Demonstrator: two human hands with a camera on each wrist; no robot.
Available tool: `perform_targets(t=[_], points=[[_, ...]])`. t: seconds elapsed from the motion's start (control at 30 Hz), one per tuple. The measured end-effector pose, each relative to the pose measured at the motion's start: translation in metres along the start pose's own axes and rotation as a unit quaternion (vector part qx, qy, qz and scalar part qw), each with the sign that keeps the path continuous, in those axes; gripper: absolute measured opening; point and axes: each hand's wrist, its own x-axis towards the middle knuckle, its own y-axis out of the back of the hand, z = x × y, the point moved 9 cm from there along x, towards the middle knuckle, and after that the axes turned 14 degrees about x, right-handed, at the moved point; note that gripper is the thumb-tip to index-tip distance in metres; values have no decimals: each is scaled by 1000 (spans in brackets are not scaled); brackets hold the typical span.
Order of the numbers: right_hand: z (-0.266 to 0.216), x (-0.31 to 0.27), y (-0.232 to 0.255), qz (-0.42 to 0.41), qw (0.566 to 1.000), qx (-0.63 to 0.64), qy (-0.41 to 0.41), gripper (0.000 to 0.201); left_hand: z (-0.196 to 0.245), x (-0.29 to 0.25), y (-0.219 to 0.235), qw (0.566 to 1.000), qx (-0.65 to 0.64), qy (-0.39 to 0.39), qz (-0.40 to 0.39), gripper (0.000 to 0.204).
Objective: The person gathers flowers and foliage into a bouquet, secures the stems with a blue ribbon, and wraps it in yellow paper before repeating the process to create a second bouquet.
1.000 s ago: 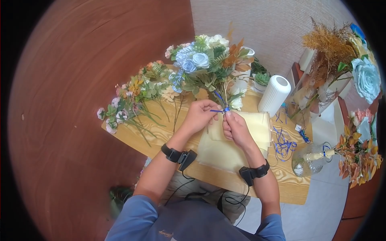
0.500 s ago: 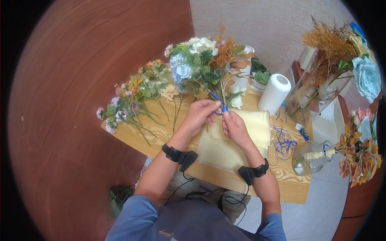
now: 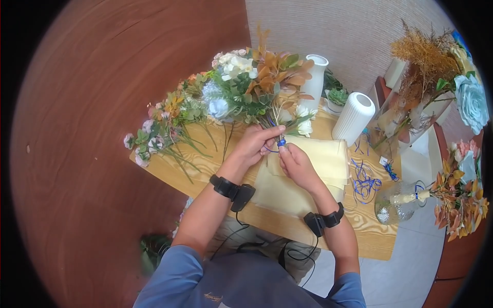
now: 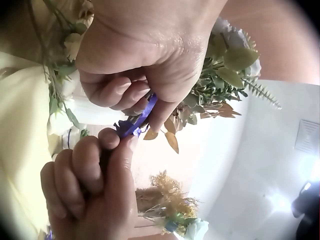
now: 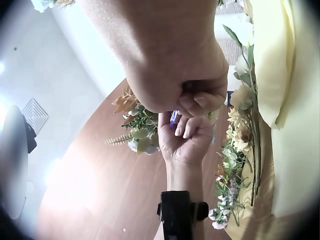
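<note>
A bouquet [image 3: 241, 77] of blue and white flowers with rusty-brown leaves is held up over the table, heads leaning away to the left. Blue ribbon [image 3: 281, 142] circles its gathered stems. My right hand [image 3: 299, 165] grips the stems at the ribbon's wrap, thumb pressed against it. Just above, my left hand [image 3: 253, 145] lies close at the stems, its thumb across them. In the left wrist view a strip of ribbon [image 4: 145, 115] runs from between the left thumb and curled fingers down to the right fingertips. Stem ends are hidden in the right hand.
Pale yellow wrapping sheets [image 3: 287, 187] lie beneath the hands. Loose flower stems [image 3: 169, 131] spread along the table's left. To the right stand a ribbed white vase [image 3: 354, 119], tangled blue ribbon [image 3: 363, 179] and a glass vase [image 3: 398, 203]. A taller white vase [image 3: 317, 77] is behind.
The bouquet has turned, its blue flowers shifting left and the brown leaves coming to the front. My left hand has moved from beside the stems to across them, bringing the ribbon round.
</note>
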Motion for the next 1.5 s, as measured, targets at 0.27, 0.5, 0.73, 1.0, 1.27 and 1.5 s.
perform_targets(t=[0.27,0.5,0.73,1.0,1.27,1.5], points=[[-5,0,0,1,998,-47,36,27,5,-4,1,1000,17,-7,16,20],[0,-2,-6,-28,991,131,-17,27,6,-8,3,998,61,-22,16,20],[1,-2,-3,-24,978,201,-48,27,-4,-25,-5,976,177,-17,-122,17],[0,-3,-5,-36,968,241,-59,25,-24,-7,28,973,232,-1,-14,11],[-3,-4,-9,-49,963,256,-61,28,-20,-9,62,979,177,10,97,11],[-6,-10,-24,-98,933,332,-96,27,-19,-7,61,967,223,23,119,11]])
